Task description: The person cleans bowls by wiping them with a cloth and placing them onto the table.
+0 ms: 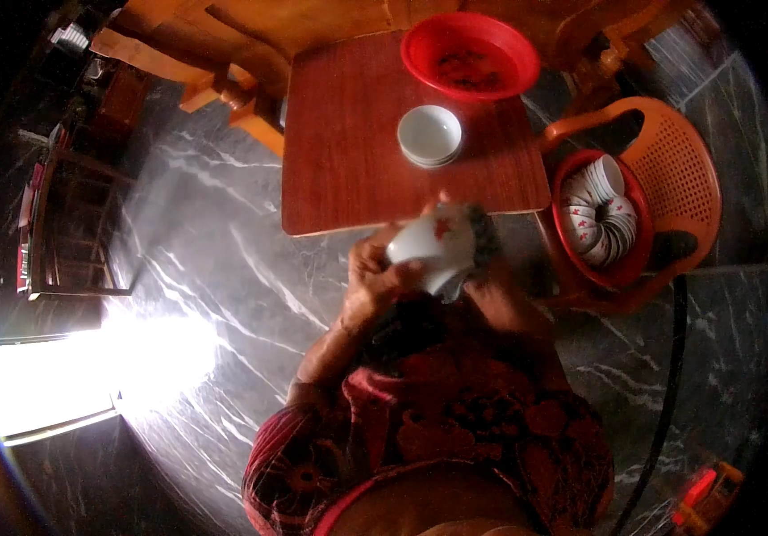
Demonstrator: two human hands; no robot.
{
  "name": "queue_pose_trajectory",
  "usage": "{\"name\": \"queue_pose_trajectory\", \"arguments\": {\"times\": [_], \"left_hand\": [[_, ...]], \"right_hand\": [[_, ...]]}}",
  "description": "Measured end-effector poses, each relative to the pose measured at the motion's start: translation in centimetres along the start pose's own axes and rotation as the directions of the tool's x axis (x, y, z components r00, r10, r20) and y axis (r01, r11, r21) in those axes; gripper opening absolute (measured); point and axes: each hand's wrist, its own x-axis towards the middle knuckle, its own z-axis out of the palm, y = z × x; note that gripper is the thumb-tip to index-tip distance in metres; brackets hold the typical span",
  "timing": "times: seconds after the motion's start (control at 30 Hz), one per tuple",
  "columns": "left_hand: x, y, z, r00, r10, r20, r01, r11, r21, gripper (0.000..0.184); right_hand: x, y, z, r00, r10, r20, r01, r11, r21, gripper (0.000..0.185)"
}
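Note:
My left hand point(373, 272) grips a white bowl point(424, 250) with a red printed motif, tilted on its side in front of my chest. On the bowl's right side, my right hand point(496, 290) is closed around a dark, mottled cloth point(485, 234) pressed to the bowl. Motion blurs this hand, and shadow hides part of it. Just beyond my hands, a short stack of white bowls point(429, 134) sits upright on the red-brown wooden table point(339, 134).
A red plastic basin point(415, 67) with dark bits inside stands at the table's far right corner. On the orange plastic chair point(697, 170) to the right, a red tub point(571, 255) holds several nested bowls point(598, 214). A dark rack point(80, 223) stands left. Bright light enters lower left.

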Motion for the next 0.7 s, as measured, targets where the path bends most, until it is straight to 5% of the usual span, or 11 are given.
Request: {"name": "queue_pose_trajectory", "arguments": {"times": [0.07, 0.1, 0.13, 0.2, 0.27, 0.3, 0.4, 0.43, 0.5, 0.57, 0.7], "left_hand": [[0.2, -0.9, -0.3, 0.997, 0.073, -0.025, -0.073, 0.997, -0.034, 0.038], [0.2, -0.9, -0.2, 0.997, 0.072, -0.025, -0.073, 0.997, -0.033, 0.038], [0.1, -0.9, -0.1, 0.998, 0.060, -0.035, -0.062, 0.996, -0.071, 0.035], [0.1, -1.0, 0.0, 0.998, 0.049, -0.047, -0.054, 0.993, -0.108, 0.032], [0.0, -1.1, 0.1, 0.991, 0.125, -0.050, -0.123, 0.992, 0.040, 0.026], [-0.4, 0.9, 0.9, 1.000, 0.016, -0.003, -0.015, 0.999, 0.052, 0.026], [-0.3, 0.0, 1.1, 1.000, 0.014, -0.013, -0.011, 0.977, 0.211, 0.030], [-0.3, 0.1, 1.1, 1.000, -0.008, 0.010, 0.004, 0.957, 0.291, 0.029], [-0.3, -1.4, 0.4, 1.000, -0.009, 0.023, 0.001, 0.954, 0.300, 0.028], [-0.1, -2.0, 0.3, 0.999, -0.007, 0.037, -0.005, 0.951, 0.309, 0.027], [0.6, -1.8, 0.5, 0.995, 0.095, -0.013, -0.081, 0.901, 0.426, 0.028]], "right_hand": [[-1.1, -1.6, 2.0, 0.985, -0.070, 0.157, 0.155, 0.764, -0.627, 0.033], [-1.8, -2.5, 3.0, 0.968, -0.060, 0.243, 0.240, 0.496, -0.835, 0.033], [-1.6, -1.9, 2.6, 0.948, -0.101, 0.301, 0.316, 0.370, -0.873, 0.034], [0.1, -0.2, 0.3, 0.923, -0.210, 0.324, 0.383, 0.395, -0.835, 0.036], [1.7, 1.5, -3.0, 0.913, -0.312, 0.263, 0.408, 0.663, -0.628, 0.038], [2.6, 2.1, -4.4, 0.919, -0.330, 0.216, 0.395, 0.779, -0.487, 0.039], [1.8, -1.1, -3.2, 0.979, 0.012, 0.203, -0.018, 0.999, 0.032, 0.042], [1.9, -1.8, -2.4, 0.953, -0.264, 0.149, 0.298, 0.738, -0.606, 0.040], [0.4, -3.3, 0.0, 0.833, -0.481, 0.273, 0.341, 0.058, -0.938, 0.038], [-2.5, -4.0, 3.1, 0.933, -0.359, 0.006, 0.280, 0.720, -0.635, 0.033], [-4.1, -2.4, 4.6, 0.840, -0.513, 0.175, 0.464, 0.513, -0.722, 0.040]]}}
